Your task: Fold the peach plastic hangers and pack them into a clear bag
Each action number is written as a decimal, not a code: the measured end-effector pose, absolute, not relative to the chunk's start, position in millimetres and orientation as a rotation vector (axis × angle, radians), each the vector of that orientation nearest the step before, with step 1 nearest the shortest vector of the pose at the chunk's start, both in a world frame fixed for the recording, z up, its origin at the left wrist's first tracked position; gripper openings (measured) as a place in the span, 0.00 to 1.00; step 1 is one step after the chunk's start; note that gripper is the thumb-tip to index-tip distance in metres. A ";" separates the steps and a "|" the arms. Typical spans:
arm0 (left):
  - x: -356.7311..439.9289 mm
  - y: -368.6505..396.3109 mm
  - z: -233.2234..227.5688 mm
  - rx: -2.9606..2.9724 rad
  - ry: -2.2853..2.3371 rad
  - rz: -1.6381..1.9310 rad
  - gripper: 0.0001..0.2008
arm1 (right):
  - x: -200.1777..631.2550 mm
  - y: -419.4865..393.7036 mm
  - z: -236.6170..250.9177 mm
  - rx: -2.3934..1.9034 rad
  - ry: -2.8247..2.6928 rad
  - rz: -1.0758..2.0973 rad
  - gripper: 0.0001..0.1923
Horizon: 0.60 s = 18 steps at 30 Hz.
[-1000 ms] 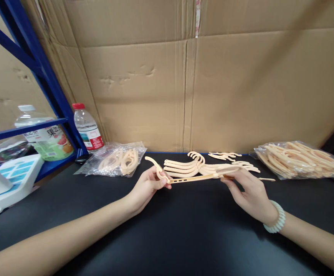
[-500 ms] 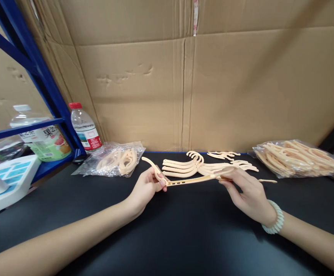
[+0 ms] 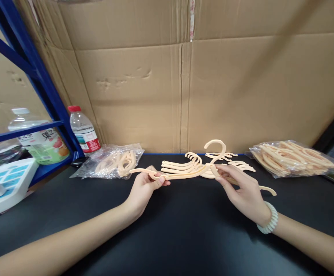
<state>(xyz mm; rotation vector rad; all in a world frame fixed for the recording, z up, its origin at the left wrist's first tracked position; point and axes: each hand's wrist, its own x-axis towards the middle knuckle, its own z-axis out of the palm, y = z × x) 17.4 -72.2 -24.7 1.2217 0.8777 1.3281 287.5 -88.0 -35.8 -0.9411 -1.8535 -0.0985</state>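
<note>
Both my hands hold one cream plastic hanger (image 3: 184,174) just above the black table (image 3: 167,230). My left hand (image 3: 145,188) pinches its left arm near the tip. My right hand (image 3: 242,189) grips the middle, right below the hook, which stands upright; the hanger's right arm runs behind my fingers and pokes out to the right. Right behind it lies a small stack of assembled hangers (image 3: 181,166) with their hooks together. A few loose cream parts (image 3: 223,155) lie a little farther back.
A clear bag of cream parts (image 3: 115,163) lies at the back left, a fuller bag of parts (image 3: 293,157) at the back right. A red-capped water bottle (image 3: 83,130) stands by a blue rack (image 3: 37,76). Cardboard (image 3: 184,84) walls the back. A white device (image 3: 5,184) sits at left.
The hanger was turned from edge-on to face-on, so its hook now stands up and both arms spread. My right hand shifted left toward the hook; my left hand stayed on the left arm.
</note>
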 end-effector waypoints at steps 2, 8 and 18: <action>17.3 -71.9 -22.7 1.218 0.889 1.311 0.12 | 289.0 -85.2 -38.9 -0.994 -1.801 -0.051 0.12; 24.1 -86.3 -20.7 1.185 0.964 1.221 0.11 | 292.7 -80.4 -43.8 -1.047 -1.739 -0.058 0.11; 37.3 -146.2 -10.3 2.640 0.670 0.598 0.21 | 284.7 -87.9 -34.9 -1.081 -2.126 0.033 0.07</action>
